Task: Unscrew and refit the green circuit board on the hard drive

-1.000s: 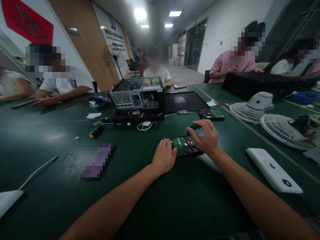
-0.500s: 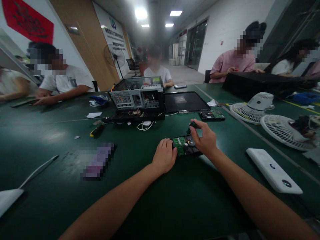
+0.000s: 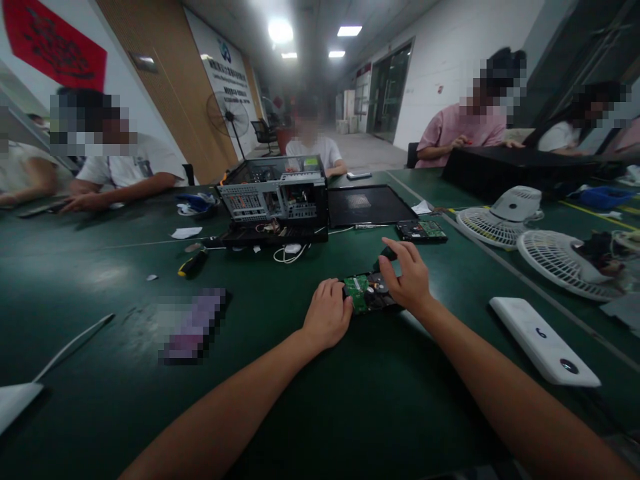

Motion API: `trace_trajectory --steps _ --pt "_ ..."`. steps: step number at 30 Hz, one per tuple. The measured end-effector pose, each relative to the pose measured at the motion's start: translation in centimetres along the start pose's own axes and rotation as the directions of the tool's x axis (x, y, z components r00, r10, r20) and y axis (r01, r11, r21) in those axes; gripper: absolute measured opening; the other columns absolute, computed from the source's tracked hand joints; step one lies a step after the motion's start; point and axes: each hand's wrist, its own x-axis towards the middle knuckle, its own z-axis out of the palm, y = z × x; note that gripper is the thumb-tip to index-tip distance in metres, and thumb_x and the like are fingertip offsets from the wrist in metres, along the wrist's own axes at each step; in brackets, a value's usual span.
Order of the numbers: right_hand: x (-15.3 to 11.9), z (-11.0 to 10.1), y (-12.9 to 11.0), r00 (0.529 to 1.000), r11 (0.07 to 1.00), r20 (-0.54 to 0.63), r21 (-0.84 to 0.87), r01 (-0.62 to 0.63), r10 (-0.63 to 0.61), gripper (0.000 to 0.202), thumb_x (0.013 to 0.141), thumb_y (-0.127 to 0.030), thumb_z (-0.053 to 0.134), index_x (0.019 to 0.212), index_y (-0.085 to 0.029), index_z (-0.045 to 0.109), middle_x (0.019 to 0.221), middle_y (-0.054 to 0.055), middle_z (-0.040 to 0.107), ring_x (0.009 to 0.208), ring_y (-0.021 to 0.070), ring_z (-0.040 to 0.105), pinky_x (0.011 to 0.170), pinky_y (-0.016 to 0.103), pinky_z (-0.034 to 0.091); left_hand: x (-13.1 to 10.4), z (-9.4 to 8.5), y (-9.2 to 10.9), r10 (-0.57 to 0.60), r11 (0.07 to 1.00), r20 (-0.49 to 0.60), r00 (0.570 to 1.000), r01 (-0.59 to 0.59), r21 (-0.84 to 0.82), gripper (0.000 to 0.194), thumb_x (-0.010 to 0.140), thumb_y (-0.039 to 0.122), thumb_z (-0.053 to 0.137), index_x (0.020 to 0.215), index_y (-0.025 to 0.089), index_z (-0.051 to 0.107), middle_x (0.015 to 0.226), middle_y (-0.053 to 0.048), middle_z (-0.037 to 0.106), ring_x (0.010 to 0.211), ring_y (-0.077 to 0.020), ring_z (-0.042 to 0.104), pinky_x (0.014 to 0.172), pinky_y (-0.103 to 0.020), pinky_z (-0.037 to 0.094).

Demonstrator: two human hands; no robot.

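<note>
A hard drive [image 3: 357, 292] lies on the green table in front of me, its green circuit board and round spindle facing up. My left hand [image 3: 327, 312] grips the drive's left end, with the thumb at its near edge. Over the right part of the drive is my right hand [image 3: 409, 275]. Its thumb and fingertips are around the dark handle of a small screwdriver [image 3: 385, 257], which stands roughly upright. My fingers and the handle hide the screwdriver's tip, so its contact with the drive cannot be made out.
An opened computer case [image 3: 275, 200] stands ahead, beside a black side panel [image 3: 370, 205]. A second hard drive [image 3: 423, 231] lies at the right. Further right are fan parts [image 3: 493, 223] and a white power bank [image 3: 543, 340]. At left lie a yellow-black screwdriver [image 3: 193, 264] and a blurred phone [image 3: 195, 325]. People sit around the table.
My right hand's fingers have shifted on the screwdriver handle, the index finger now straighter. My left hand and the hard drive stay in place. The view has moved slightly.
</note>
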Motion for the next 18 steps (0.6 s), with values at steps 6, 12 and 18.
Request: trace_trajectory --steps 6,12,18 --pt "-0.10 0.19 0.07 0.999 0.999 0.039 0.018 -0.038 0.037 0.046 0.098 -0.028 0.057 0.143 -0.024 0.050 0.118 0.011 0.067 0.098 0.0249 0.068 0.092 0.046 0.057 0.01 -0.10 0.18 0.000 1.000 -0.022 1.000 0.000 0.002 0.043 0.103 0.037 0.042 0.136 0.012 0.054 0.144 -0.018 0.053 0.139 -0.0316 0.045 0.118 -0.049 0.036" --pt "-0.07 0.06 0.50 0.997 0.995 0.015 -0.052 -0.080 0.081 0.037 0.094 -0.040 0.066 0.125 -0.023 0.057 0.099 0.007 0.064 0.080 0.0219 0.063 0.082 0.043 0.056 0.05 0.04 0.13 -0.002 0.999 -0.040 0.999 0.000 -0.037 0.043 0.104 0.038 0.041 0.136 0.012 0.055 0.143 -0.019 0.054 0.138 -0.0326 0.047 0.116 -0.050 0.038" --pt "0.54 -0.78 0.06 0.985 0.986 -0.064 -0.027 -0.163 0.161 0.035 0.089 -0.042 0.071 0.115 -0.021 0.060 0.094 0.005 0.062 0.076 0.0192 0.061 0.081 0.040 0.053 0.07 0.25 -0.03 -0.002 0.998 -0.070 0.998 -0.003 -0.069 0.045 0.105 0.037 0.042 0.138 0.010 0.054 0.140 -0.020 0.056 0.134 -0.0336 0.049 0.114 -0.052 0.040"
